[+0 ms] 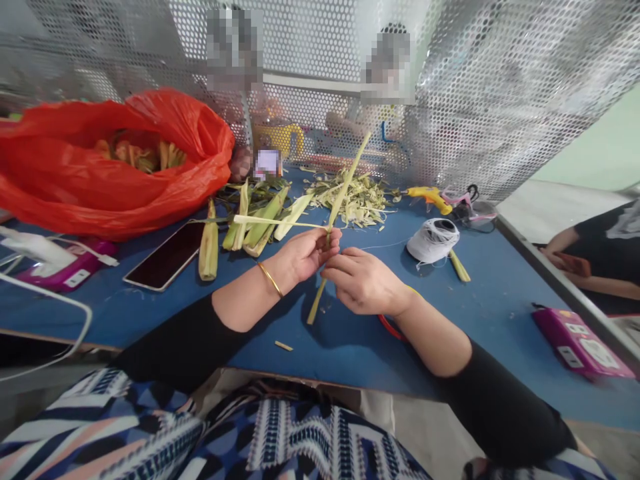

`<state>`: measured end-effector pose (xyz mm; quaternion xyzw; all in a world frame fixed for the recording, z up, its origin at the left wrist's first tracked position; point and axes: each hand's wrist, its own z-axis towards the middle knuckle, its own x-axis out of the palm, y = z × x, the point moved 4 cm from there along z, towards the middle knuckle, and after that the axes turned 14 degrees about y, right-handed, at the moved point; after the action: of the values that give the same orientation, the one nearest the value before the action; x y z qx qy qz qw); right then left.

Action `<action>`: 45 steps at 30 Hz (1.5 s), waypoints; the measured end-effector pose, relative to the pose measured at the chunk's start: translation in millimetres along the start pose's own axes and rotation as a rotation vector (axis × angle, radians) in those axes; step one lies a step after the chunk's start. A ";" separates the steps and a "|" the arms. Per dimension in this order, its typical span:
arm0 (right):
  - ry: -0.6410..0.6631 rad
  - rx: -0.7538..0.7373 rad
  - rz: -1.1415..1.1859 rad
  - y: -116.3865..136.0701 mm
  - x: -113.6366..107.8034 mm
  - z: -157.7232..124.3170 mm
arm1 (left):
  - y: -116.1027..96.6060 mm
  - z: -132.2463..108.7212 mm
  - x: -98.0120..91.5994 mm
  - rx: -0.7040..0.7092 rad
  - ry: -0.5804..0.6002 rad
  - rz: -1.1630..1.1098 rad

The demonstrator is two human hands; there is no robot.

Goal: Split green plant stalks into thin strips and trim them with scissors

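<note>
Pale green husk strips (345, 190) cross between my hands at the middle of the blue table. One long strip slants up to the right, and another reaches out to the left. My left hand (307, 255) pinches them where they cross. Right beside it, my right hand (363, 280) is closed with its fingertips near the crossing; what it grips is too small to make out. A thin thread runs toward a white spool of thread (433, 241) on the right. Whole husks (263, 223) lie beyond my left hand, with a heap of shredded husk (357, 200) behind the strips.
A red plastic bag (165, 197) with husks inside fills the back left. Nearby are a phone (167, 257) and a purple box with a white cable. Yellow scissors (430, 197), glasses and a purple packet (583, 341) lie rightward. A perforated screen stands behind; people sit beyond and at right.
</note>
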<state>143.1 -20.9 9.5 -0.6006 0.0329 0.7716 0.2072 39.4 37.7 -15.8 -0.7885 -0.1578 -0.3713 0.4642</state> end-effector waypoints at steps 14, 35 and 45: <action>-0.382 0.723 0.203 -20.3 -17.6 -16.2 | 12.3 -12.7 17.4 0.158 0.153 0.486; -0.125 0.602 0.060 -42.3 -35.6 -23.1 | 9.8 -15.6 21.2 -0.008 0.315 0.568; -0.055 0.488 -0.029 -47.2 -40.2 -22.9 | 10.4 -14.5 17.5 0.013 0.227 0.629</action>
<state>188.7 4.0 50.4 -0.5118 0.2042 0.7537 0.3580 51.0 18.3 -5.1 -0.7493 0.1439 -0.2942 0.5756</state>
